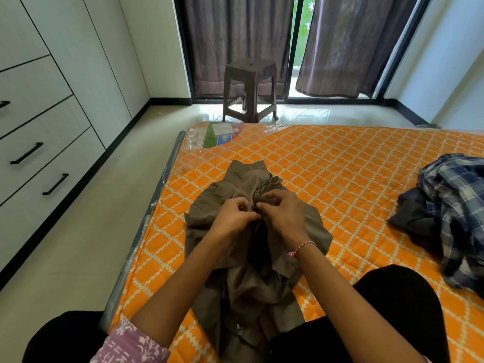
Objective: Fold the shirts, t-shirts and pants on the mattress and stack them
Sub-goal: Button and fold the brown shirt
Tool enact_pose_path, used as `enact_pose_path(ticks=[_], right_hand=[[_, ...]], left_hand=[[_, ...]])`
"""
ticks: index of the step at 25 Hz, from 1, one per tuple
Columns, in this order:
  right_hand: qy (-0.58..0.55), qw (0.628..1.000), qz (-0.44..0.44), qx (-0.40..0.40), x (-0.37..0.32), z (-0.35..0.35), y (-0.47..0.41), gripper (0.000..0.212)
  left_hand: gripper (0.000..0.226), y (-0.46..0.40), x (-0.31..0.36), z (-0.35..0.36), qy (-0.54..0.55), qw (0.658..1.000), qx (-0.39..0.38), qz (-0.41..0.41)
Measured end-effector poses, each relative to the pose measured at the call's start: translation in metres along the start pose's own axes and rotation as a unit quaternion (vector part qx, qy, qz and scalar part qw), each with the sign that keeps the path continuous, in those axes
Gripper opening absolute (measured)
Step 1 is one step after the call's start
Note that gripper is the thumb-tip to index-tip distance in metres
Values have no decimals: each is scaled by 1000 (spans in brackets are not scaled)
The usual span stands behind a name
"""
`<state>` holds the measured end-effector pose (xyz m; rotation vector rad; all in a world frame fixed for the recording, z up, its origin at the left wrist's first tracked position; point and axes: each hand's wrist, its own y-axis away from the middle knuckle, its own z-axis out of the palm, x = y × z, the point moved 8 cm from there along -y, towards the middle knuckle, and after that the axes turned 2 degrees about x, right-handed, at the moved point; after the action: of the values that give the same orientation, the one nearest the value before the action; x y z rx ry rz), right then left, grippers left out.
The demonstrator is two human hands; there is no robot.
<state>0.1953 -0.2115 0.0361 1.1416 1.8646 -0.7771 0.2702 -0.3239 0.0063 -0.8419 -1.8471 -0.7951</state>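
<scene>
Both hands meet at the front placket of a brown shirt (248, 231). The left hand (233, 214) has its fingers curled in, pinching the cloth at the left edge of the opening, and the right hand (284, 212) pinches the facing edge, its fingertips bent toward a small dark button (253, 207) that sits just between the two grips. A red-and-white thread bracelet (301, 248) circles the right wrist, and a lilac printed sleeve (128, 341) covers the left upper arm at the lower edge of the view.

The shirt is a dull olive-brown woven fabric, matte and soft, lying rumpled with its collar pointing away from the person and its hem bunched between the person's black-clad knees. The front is open below the hands, showing a dark hollow, and a ruffled fold of cloth stands up just beyond the right hand's fingers. A pale button shows near the hem.

The shirt rests on the mattress (340, 166), whose quilted orange cover carries a white diamond lattice and is wrapped in clear plastic, with a printed label at the far corner. Well apart to the right lies a heap of unfolded clothes (450, 205), a blue plaid shirt over dark grey fabric.

Past the mattress stands a brown moulded plastic stool (250, 87) on a glossy pale floor, before dark curtains (235, 35). White drawers (39, 127) with black bar handles line the left wall.
</scene>
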Motion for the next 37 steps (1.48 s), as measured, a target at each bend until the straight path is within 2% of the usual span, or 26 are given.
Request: enact_pose_path(ticks=[2,3,5,8,13,17,20,25,29,31,34,37], right_hand=[[-34,999,28,-16,7,6,4,7],[-60,997,47,-23,12,7,5,4],[-107,990,74,-52,16,11,9,4],[-98,990,82,-55,17,11,13,7],[8,999,15,-34,6,10,11,8],[-12,999,39,-1,13,7,10,6],[-24,998,46,-20,16,14,13,5],[-36,997,58,-22,22,16,13,7],[-52,997,56,-16,25,20,13,6],[-62,996,67,-10,29,22,13,5],[-83,992,99,2,35,22,11,8],[-69,993,98,-2,36,22,11,7]], left_hand=[[18,8,-10,7,159,983,-63,-66],[14,11,-13,7,210,971,-70,-86],[11,10,-19,3,232,966,-57,-98],[17,7,-21,-3,173,982,-16,-77],[17,5,-12,-3,133,991,13,-24],[12,3,-9,-13,90,993,69,26],[11,6,-7,-14,25,993,93,62],[7,5,-10,-13,-11,993,98,59],[19,8,-9,-12,-45,983,153,87],[16,11,-6,-10,-76,976,179,98],[4,16,-3,-4,-78,975,171,115],[12,21,-4,0,-68,978,162,111]])
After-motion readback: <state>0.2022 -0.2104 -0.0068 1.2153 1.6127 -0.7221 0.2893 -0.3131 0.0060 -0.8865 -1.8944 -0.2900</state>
